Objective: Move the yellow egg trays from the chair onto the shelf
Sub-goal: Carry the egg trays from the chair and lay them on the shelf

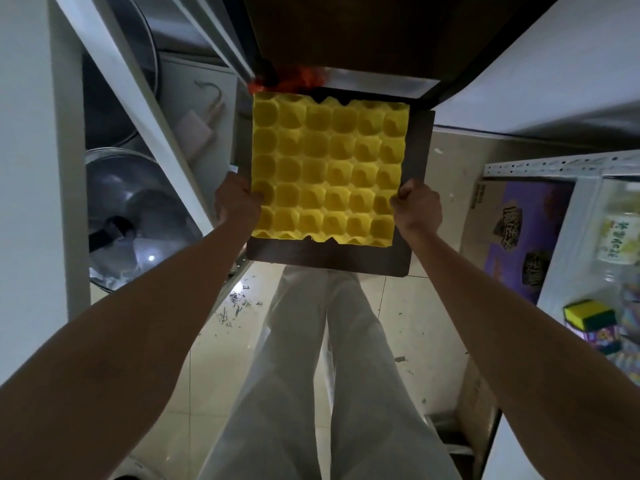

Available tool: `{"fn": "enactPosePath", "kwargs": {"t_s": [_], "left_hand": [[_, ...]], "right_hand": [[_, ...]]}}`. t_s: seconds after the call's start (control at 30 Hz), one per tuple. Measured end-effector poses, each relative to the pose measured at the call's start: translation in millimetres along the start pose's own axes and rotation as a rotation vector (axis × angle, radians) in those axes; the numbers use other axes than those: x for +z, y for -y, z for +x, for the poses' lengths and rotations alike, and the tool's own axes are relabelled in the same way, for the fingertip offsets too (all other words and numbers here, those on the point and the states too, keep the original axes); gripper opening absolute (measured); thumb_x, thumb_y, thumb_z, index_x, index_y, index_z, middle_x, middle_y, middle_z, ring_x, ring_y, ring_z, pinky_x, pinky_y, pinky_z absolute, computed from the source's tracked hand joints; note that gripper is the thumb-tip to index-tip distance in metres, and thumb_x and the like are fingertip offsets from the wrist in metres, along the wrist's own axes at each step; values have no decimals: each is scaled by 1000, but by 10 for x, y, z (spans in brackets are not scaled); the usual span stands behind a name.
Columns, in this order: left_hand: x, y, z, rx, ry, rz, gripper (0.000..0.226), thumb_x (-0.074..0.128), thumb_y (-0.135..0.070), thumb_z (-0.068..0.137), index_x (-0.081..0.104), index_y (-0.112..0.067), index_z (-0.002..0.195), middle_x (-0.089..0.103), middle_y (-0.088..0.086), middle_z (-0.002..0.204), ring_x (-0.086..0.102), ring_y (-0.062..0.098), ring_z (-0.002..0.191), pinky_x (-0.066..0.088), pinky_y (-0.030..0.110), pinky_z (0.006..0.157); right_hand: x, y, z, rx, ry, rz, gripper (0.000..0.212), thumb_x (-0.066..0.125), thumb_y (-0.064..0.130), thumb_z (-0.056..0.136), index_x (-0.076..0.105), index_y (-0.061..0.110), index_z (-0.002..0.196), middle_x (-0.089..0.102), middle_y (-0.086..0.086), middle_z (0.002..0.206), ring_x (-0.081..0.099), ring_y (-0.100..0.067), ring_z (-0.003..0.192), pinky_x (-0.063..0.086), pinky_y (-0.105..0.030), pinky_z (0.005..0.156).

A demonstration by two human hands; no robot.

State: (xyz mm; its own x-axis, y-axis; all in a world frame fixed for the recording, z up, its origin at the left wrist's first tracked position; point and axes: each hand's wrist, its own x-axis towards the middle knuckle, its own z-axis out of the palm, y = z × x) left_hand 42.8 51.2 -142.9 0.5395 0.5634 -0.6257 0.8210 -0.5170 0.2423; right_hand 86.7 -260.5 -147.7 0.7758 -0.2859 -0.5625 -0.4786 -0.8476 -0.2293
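A yellow egg tray (329,168) with rows of cups lies over the dark brown chair seat (332,256), straight ahead of me. My left hand (235,199) grips the tray's left edge near its front corner. My right hand (417,207) grips its right edge at about the same height. Whether more trays are stacked under the top one is hidden. A white shelf frame (145,109) stands to the left of the chair.
Large metal lids and pots (131,209) fill the left shelf. A purple cardboard box (519,233) sits on the floor at right, beside a white rack with a sponge (590,315) and packets. Something orange (304,79) lies behind the tray. My legs stand on the tiled floor.
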Motion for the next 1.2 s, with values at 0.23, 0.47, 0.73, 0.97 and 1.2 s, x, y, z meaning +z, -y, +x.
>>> {"fn": "enactPosePath", "kwargs": {"t_s": [0.23,0.47,0.73,0.97,1.2], "left_hand": [[-36,-23,34,75,-89,137,10,64,-14,91,69,-22,94,72,5,101,67,26,85,46,29,66],[-32,-90,-55,49,-131,304,15,57,-11,96,71,-13,97,72,11,101,69,32,90,46,32,67],[-118,-231,-231,103,-156,329,18,39,-16,105,56,-11,108,68,17,102,67,39,92,52,41,70],[-380,-343,-723,235,-218,219,6,45,-15,97,49,-18,100,63,11,83,58,32,71,42,36,59],[-500,-820,-1650,699,-195,24,21,34,-34,97,44,-19,106,44,-12,70,51,22,65,36,32,57]], "right_hand": [[-58,-35,-97,-82,-47,30,7,62,21,93,64,20,100,70,-5,93,66,-28,88,37,-29,65],[-31,-73,-195,-10,10,35,13,56,15,94,61,15,105,70,-11,99,65,-33,92,41,-33,66],[-102,-74,-215,9,23,90,13,51,12,92,56,14,104,65,-8,93,61,-31,88,39,-34,66],[-431,-248,-670,37,-45,272,11,51,5,93,55,4,104,67,-16,92,62,-35,84,46,-39,63],[-1158,-910,-1872,145,-330,583,11,54,6,94,47,4,102,50,-1,71,51,-23,63,33,-32,56]]}}
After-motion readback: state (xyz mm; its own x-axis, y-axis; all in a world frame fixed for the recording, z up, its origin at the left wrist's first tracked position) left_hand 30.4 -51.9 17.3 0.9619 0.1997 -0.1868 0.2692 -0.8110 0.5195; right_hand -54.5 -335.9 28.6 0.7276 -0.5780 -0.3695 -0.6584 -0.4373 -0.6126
